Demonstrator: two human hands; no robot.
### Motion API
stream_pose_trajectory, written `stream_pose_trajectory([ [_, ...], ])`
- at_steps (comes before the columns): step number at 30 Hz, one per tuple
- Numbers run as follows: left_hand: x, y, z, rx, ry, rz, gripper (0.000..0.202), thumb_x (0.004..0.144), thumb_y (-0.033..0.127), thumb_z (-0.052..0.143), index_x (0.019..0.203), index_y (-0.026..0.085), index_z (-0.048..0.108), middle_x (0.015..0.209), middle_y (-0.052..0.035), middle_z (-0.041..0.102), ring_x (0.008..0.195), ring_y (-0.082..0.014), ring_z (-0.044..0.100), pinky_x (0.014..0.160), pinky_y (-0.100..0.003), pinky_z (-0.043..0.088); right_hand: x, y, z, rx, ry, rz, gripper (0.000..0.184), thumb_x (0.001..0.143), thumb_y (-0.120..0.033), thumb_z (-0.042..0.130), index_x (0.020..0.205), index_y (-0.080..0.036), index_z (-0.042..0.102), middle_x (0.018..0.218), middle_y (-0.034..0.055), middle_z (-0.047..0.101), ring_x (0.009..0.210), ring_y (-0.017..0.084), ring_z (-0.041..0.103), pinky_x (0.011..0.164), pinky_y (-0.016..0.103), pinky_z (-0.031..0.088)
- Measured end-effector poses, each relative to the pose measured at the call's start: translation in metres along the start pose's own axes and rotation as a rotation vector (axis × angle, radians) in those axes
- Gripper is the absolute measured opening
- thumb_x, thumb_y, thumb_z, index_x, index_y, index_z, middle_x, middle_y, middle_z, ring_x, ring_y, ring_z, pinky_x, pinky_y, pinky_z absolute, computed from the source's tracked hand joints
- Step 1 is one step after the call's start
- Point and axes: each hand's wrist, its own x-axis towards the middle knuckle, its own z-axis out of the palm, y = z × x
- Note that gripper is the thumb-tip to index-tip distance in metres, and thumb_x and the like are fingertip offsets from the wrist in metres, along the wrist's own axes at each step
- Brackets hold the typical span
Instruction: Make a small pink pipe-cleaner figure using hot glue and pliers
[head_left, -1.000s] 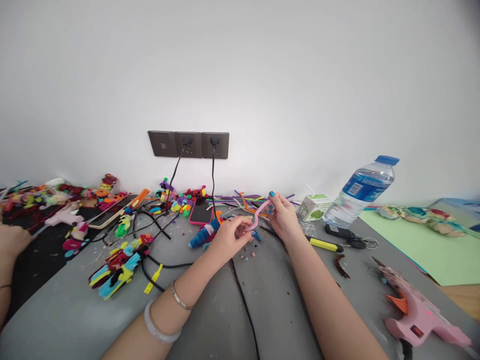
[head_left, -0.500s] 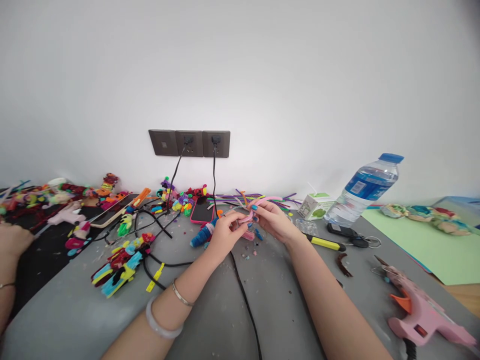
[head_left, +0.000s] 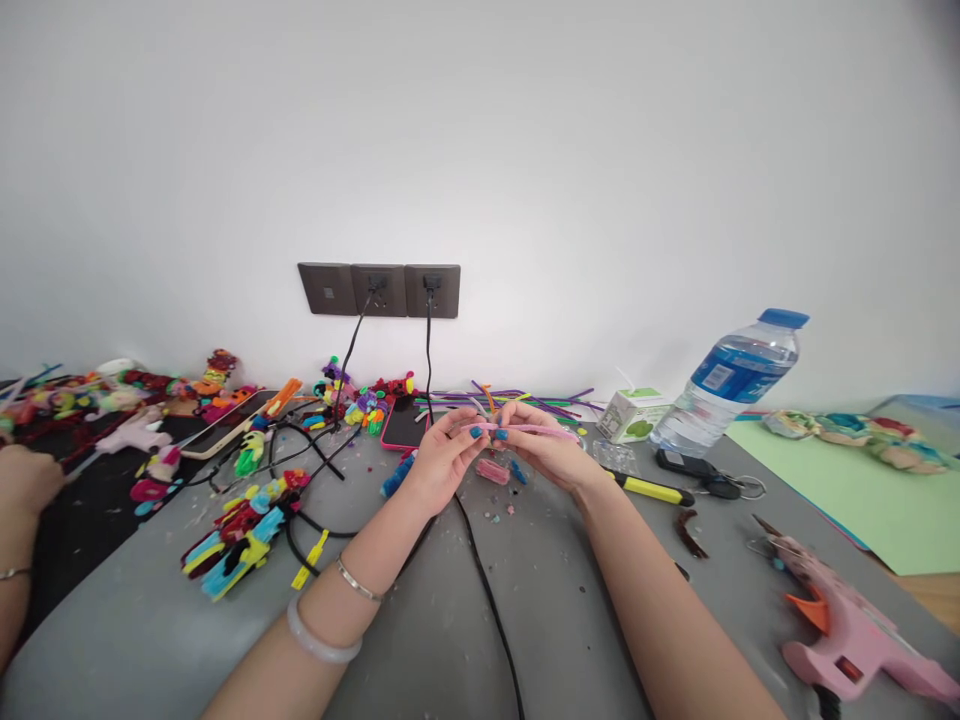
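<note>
Both my hands meet above the grey table (head_left: 525, 620), pinching a thin pink pipe cleaner (head_left: 540, 430) that lies level between them. My left hand (head_left: 439, 462) grips its left end with thumb and fingertips. My right hand (head_left: 544, 455) holds it a little to the right, and the free end sticks out further right. A small pink piece (head_left: 491, 470) lies on the table just below my hands. A blue wrapped figure (head_left: 394, 476) shows partly behind my left wrist.
Colourful pipe-cleaner figures (head_left: 240, 530) and black cables (head_left: 487, 600) lie left and centre. A phone (head_left: 403, 422), loose pipe cleaners (head_left: 517, 398), juice carton (head_left: 628, 415), water bottle (head_left: 731, 385), yellow cutter (head_left: 649, 486), keys (head_left: 705, 472) and pink glue gun (head_left: 855, 635) lie around. Another person's hand (head_left: 26, 480) is far left.
The pink pipe cleaner was bent in a curve; now it is pulled out straight and level. My right hand came down and toward the left hand, and both lifted slightly.
</note>
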Motion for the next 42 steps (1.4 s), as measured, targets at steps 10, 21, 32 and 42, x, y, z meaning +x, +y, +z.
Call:
stream_pose_trajectory([
  [10, 0.002, 0.000, -0.003, 0.085, 0.014, 0.027, 0.035, 0.060, 0.022, 0.087, 0.086, 0.016, 0.065, 0.083, -0.0003, 0.071, 0.072, -0.0084, 0.067, 0.073, -0.021, 0.056, -0.001, 0.001, 0.000, -0.117, -0.018, 0.009, 0.020, 0.073, -0.033, 0.080, 0.080, -0.021, 0.066, 0.082, 0.0005, 0.063, 0.072, 0.013, 0.055, 0.067, 0.026, 0.043],
  [21, -0.005, -0.007, 0.000, 0.607, -0.095, 0.169, 0.024, 0.069, 0.030, 0.079, 0.082, 0.015, 0.065, 0.082, -0.0027, 0.068, 0.079, -0.0133, 0.064, 0.071, -0.024, 0.050, 0.005, 0.005, -0.003, -0.083, 0.111, -0.109, 0.023, 0.071, -0.038, 0.082, 0.081, -0.022, 0.069, 0.072, -0.0007, 0.063, 0.060, 0.012, 0.054, 0.056, 0.025, 0.041],
  [32, -0.005, -0.009, -0.001, 0.503, -0.111, 0.054, 0.045, 0.066, 0.042, 0.082, 0.084, 0.019, 0.048, 0.078, -0.0027, 0.072, 0.063, -0.0149, 0.068, 0.059, -0.025, 0.051, 0.007, 0.008, -0.006, -0.111, 0.130, -0.080, 0.025, 0.075, -0.041, 0.079, 0.081, -0.021, 0.065, 0.065, -0.0031, 0.059, 0.055, 0.010, 0.052, 0.054, 0.024, 0.041],
  [42, -0.007, -0.011, 0.001, 0.417, -0.159, -0.060, 0.040, 0.068, 0.035, 0.082, 0.091, 0.015, 0.057, 0.081, -0.0038, 0.070, 0.069, -0.0144, 0.066, 0.070, -0.032, 0.055, 0.007, 0.011, -0.009, -0.122, 0.121, -0.063, 0.024, 0.080, -0.041, 0.075, 0.084, -0.021, 0.063, 0.065, -0.0032, 0.060, 0.055, 0.009, 0.051, 0.053, 0.023, 0.042],
])
